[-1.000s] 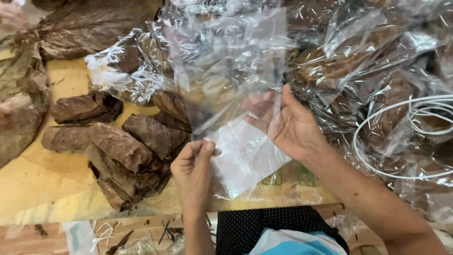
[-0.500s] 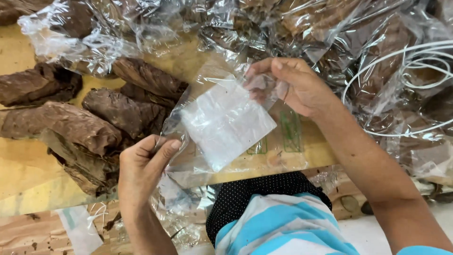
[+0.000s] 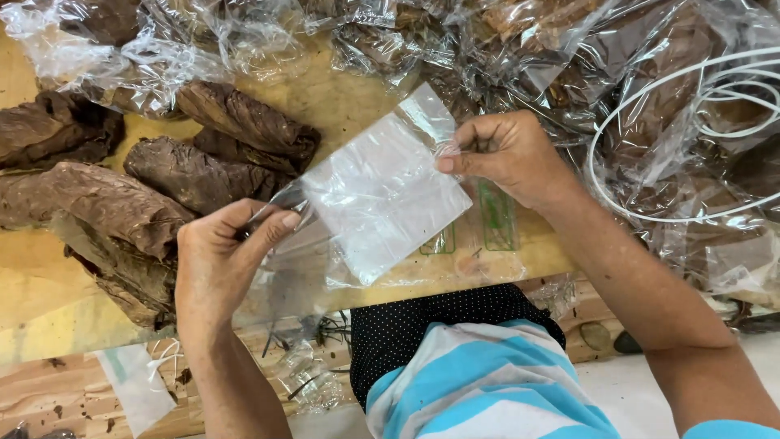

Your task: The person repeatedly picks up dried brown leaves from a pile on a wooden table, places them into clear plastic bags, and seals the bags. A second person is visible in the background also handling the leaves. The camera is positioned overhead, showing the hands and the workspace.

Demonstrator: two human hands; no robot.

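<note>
You hold a small clear bag [image 3: 382, 195] between your two hands, just above the counter [image 3: 49, 301].

Your left hand [image 3: 219, 260] pinches the bag's lower left corner, with the thumb and fingers pressed together on the thin plastic. Your right hand [image 3: 508, 158] pinches the bag's upper right edge, and its fingers are pressed together on it too. The bag is flat and stretched out between both hands, tilted a little. Brown rolled leaves [image 3: 195, 171] lie on the counter to the left of the bag, close to your left hand. A big heap of crinkly clear wrap [image 3: 569, 57] lies behind the bag and to the right. A white wire loop [image 3: 650, 213] rests on that wrap, near your right arm.
</note>
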